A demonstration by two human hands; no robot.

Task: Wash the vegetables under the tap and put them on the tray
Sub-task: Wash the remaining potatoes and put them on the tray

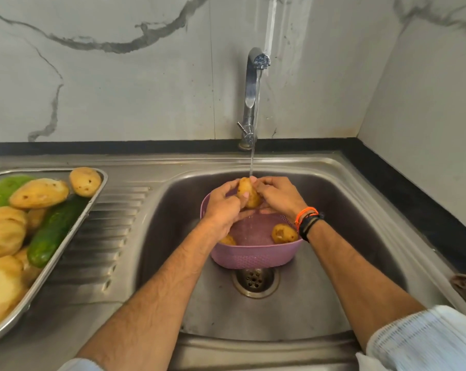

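Far left: steel tray (pixel 96 195) on the ribbed draining board (pixel 111 228) of the bench. It holds a pile of potatoes (pixel 39 193), one dark green cucumber (pixel 53 228) lying diagonally, and a paler green vegetable (pixel 1 190) at the back corner (can't tell what it is, mostly covered). One potato sits against the tray's far right corner, touching the rim.

Centre: sink basin (pixel 347 223) with a purple perforated basket (pixel 253 255) standing in it, just behind the drain (pixel 254 281). Two potatoes in the basket: one at the right wall (pixel 284 233), one at the left (pixel 228 240), half hidden by the left forearm.

Left hand (pixel 222 206): grip curled round the held potato (pixel 249 195) from the left, thumb across its front. The held potato is above the basket, not touching it, right under the water stream (pixel 252 162).

Tap (pixel 252 95) at the back of the sink, running; thin stream lands at the top of the held potato, where the fingers meet.

Right hand (pixel 278 195): grip curled on the same potato from the right, fingers wrapped over the top and under. Orange and black bands (pixel 308 220) on that wrist. Light rolled-up sleeve (pixel 424 341) at the bottom right.
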